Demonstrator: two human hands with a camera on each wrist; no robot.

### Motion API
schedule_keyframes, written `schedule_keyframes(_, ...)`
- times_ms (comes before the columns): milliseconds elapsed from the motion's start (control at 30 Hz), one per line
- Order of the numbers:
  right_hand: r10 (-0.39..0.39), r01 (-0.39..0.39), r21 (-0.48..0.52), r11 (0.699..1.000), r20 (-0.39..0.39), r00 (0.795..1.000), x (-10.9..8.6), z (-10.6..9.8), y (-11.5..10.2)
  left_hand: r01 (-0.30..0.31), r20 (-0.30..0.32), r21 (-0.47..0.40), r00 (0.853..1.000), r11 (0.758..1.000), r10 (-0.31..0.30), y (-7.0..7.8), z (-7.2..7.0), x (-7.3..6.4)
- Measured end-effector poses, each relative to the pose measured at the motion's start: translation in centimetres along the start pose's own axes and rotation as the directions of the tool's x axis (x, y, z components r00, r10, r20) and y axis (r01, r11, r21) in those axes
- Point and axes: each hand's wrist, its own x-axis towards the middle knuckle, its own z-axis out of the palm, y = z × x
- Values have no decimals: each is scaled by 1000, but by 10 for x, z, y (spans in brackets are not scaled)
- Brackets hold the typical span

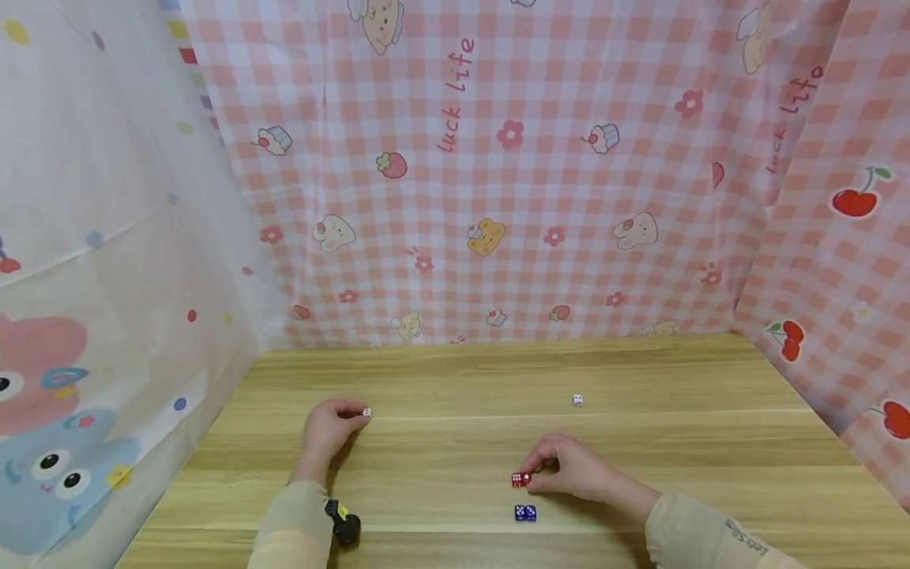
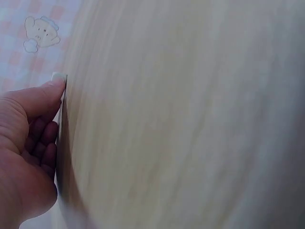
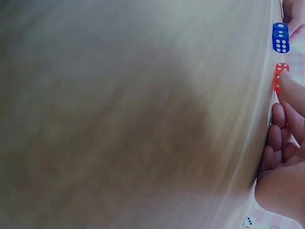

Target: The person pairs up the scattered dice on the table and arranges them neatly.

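Note:
On the left side of the table, my left hand (image 1: 330, 433) pinches a small white die (image 1: 366, 412) between thumb and forefinger. In the left wrist view that die (image 2: 59, 76) shows only partly past the fingertips. My right hand (image 1: 569, 469) holds a red die (image 1: 527, 477) by its thumb and forefinger, right beside a second red die (image 1: 517, 480). Nearer the front edge, two blue dice (image 1: 525, 514) sit side by side. The right wrist view shows the blue dice (image 3: 281, 42) beyond the red ones, whose near side the thumb partly covers.
Another white die (image 1: 578, 401) lies farther back on the right of the wooden table (image 1: 455, 379). A black device with a yellow mark (image 1: 344, 523) is by the left sleeve. Patterned cloth (image 1: 540, 182) hangs behind the table and along both sides.

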Motion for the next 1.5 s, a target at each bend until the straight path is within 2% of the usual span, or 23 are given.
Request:
schedule_keyframes(667,-5,5,-16,1000,-14,1000,0,1,1,-60,61,5,996,998,60,19,29,4)
schedule_keyframes(1067,7,-7,3,1000,-8,1000,1,1,1,-89,97,-30,991,996,92,32,43,2)
schedule_keyframes(1500,5,-5,1,1000,-5,1000,0,1,2,-158,152,-42,975,987,162,47,61,-1)
